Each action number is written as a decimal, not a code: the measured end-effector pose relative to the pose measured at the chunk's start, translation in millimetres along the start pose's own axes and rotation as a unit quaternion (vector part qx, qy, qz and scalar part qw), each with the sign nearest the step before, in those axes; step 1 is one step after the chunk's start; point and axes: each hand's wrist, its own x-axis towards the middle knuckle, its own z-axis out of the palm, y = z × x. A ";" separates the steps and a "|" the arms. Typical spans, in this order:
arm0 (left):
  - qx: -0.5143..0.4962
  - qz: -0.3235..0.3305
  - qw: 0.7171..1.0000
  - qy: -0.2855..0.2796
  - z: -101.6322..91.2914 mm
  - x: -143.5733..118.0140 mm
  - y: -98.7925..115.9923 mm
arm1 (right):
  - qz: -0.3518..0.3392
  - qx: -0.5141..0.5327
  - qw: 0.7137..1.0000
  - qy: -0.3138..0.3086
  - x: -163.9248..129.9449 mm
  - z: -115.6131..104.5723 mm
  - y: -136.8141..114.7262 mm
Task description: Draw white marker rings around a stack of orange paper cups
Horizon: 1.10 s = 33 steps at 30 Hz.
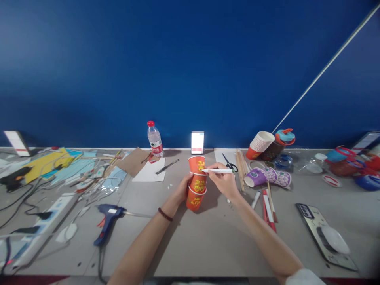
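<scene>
Three orange-red paper cups (197, 183) with yellow lettering are joined end to end in a column, tilted a little, above the middle of the table. My left hand (181, 190) is closed round the column's left side near its middle; its fingers are partly hidden behind the cups. A white marker pen (221, 171) lies in the pinch of my right hand (223, 180). The marker's left end meets the right side of the top cup, or is very close to it. A dark bead bracelet (165, 214) circles my left wrist.
A blue glue gun (110, 221) and a white power strip (44, 233) lie left. Behind stand a water bottle (155, 140) and a phone (197, 142). To the right are scissors (229, 163), purple cups (267, 177), stacked cups (259, 145) and another phone (314, 229).
</scene>
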 end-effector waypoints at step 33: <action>-0.001 -0.005 1.000 0.007 -1.9 -0.1 0.2 | 0.006 0.007 1.000 0.019 0.2 -0.3 4.0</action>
